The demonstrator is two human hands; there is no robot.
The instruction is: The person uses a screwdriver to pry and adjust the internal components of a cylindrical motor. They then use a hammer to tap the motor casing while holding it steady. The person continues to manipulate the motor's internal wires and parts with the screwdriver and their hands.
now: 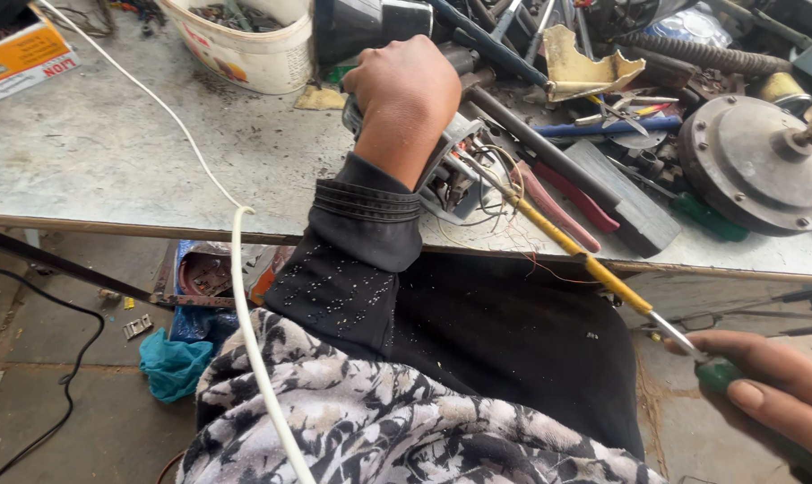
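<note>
Patterned black-and-white fabric [379, 421] is seen closest to the camera, beneath both forearms, with a white cable [245, 323] running across it up to the workbench.

At the lower right, the right hand [778, 394] is closed around the green handle [720, 372] of a screwdriver [594, 269], whose yellow-sleeved shaft is slanted up and to the left towards the other hand. The shaft's tip is lost among thin wires [500, 193] at a small grey motor part [451, 175], which is set near the front edge of the metal workbench [110, 152]. That motor part is gripped from above by the left hand [406, 94], clenched over it, so that most of the part is hidden; a dark studded sleeve [361, 242] covers the wrist behind it.

Just right of the left hand, pink-handled pliers [563, 211] and a dark flat bar [630, 202] are laid side by side. Further right, a round grey metal housing [755, 166] with bolts around its rim is placed, well apart from both hands. Beyond the left hand, a white plastic bucket [254, 49] and a torn yellowish scrap [585, 67] are found among scattered tools.

Left of the left hand, an orange and white carton [21, 58] is set at the bench's far corner. Below the bench, a teal cloth [173, 363] is seen on the floor.
</note>
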